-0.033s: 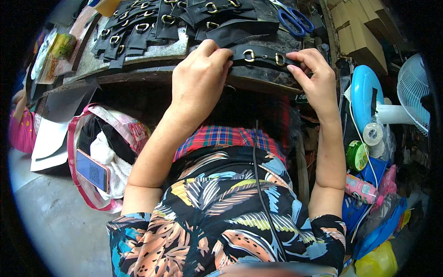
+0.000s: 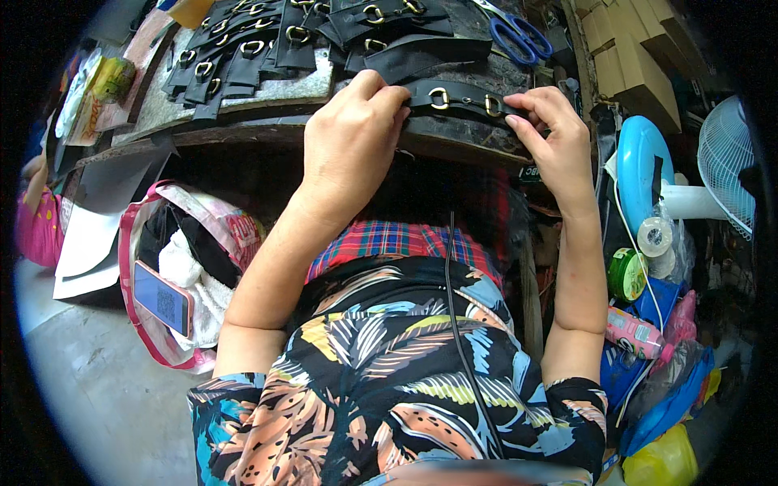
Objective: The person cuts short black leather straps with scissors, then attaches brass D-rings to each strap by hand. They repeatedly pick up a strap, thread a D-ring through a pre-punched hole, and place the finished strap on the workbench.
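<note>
A black strap [image 2: 458,95] with gold-coloured metal rings joined by a small bar is stretched between my hands at the bench's front edge. My left hand [image 2: 352,130] pinches its left end, the fingertips partly turned away from view. At the other end, the thumb and fingers of my right hand [image 2: 553,125] close on the strap. Just beyond it lies a plain black strip [image 2: 429,57]. Several similar black pieces with gold rings [image 2: 251,50] are heaped at the back left of the bench.
Blue-handled scissors [image 2: 519,39] lie at the far right of the bench [image 2: 267,134]. Cardboard boxes [image 2: 640,77] and a white fan [image 2: 725,166] stand to the right. A pink-edged bag [image 2: 130,267] holding a phone [image 2: 162,300] and white cloth is at the left.
</note>
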`<action>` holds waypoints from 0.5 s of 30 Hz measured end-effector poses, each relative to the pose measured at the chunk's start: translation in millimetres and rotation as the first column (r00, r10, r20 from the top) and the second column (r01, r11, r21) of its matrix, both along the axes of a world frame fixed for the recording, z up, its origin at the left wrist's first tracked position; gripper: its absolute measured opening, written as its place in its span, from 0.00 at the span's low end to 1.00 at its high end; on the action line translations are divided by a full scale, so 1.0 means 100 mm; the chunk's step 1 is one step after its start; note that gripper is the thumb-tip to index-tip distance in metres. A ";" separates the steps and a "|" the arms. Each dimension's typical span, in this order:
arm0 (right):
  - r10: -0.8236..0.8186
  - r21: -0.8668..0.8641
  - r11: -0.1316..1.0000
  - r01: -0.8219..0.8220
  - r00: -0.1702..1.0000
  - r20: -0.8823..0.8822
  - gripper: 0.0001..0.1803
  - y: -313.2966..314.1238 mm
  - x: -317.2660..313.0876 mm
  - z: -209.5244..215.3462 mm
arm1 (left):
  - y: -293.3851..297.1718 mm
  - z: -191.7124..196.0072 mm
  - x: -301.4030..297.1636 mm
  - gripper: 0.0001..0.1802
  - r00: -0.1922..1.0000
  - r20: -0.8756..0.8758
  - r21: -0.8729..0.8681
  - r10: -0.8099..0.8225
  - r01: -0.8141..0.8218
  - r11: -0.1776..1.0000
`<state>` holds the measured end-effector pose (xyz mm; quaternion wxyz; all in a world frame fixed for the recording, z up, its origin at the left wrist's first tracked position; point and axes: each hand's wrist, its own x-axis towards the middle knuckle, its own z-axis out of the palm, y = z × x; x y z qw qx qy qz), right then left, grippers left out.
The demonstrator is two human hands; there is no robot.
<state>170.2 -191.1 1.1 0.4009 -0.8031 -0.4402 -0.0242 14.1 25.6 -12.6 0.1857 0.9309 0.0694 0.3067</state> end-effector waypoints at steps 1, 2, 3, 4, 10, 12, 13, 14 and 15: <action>-0.009 -0.005 1.000 0.009 1.000 -0.001 0.11 0.00 0.01 -0.01 | 0.00 -0.01 0.01 0.07 1.000 0.010 -0.001 -0.002 0.002 1.000; -0.018 -0.010 1.000 0.018 1.000 -0.003 0.11 0.00 0.01 -0.01 | 0.00 -0.02 0.02 0.06 1.000 0.014 -0.003 -0.003 0.003 1.000; -0.028 -0.015 1.000 0.028 1.000 -0.005 0.10 0.00 0.01 -0.01 | 0.01 -0.03 0.03 0.06 1.000 0.021 -0.002 0.006 -0.006 1.000; -0.031 -0.007 1.000 0.031 1.000 0.003 0.10 0.03 0.05 -0.02 | 0.03 -0.03 0.07 0.05 0.999 0.036 0.005 0.015 -0.015 1.000; -0.040 -0.057 0.998 0.039 0.999 -0.003 0.12 0.06 0.06 0.05 | 0.04 0.00 0.10 0.06 0.998 0.054 0.004 0.043 -0.043 0.999; -0.046 -0.004 0.999 0.047 0.998 0.031 0.13 0.10 0.14 0.10 | 0.09 0.03 0.10 0.06 0.994 0.095 -0.017 0.044 -0.043 0.999; -0.047 0.031 0.998 0.045 0.998 0.042 0.13 0.12 0.18 0.11 | 0.12 0.04 0.12 0.06 0.986 0.154 0.034 0.064 -0.070 0.997; -0.073 0.031 0.997 0.070 0.992 0.107 0.14 0.18 0.24 0.12 | 0.16 0.06 0.15 0.07 0.984 0.168 0.075 0.066 -0.079 0.994; -0.078 0.065 0.995 0.072 0.992 0.097 0.16 0.26 0.30 0.11 | 0.20 0.07 0.18 0.09 0.980 0.185 0.112 0.071 -0.093 0.989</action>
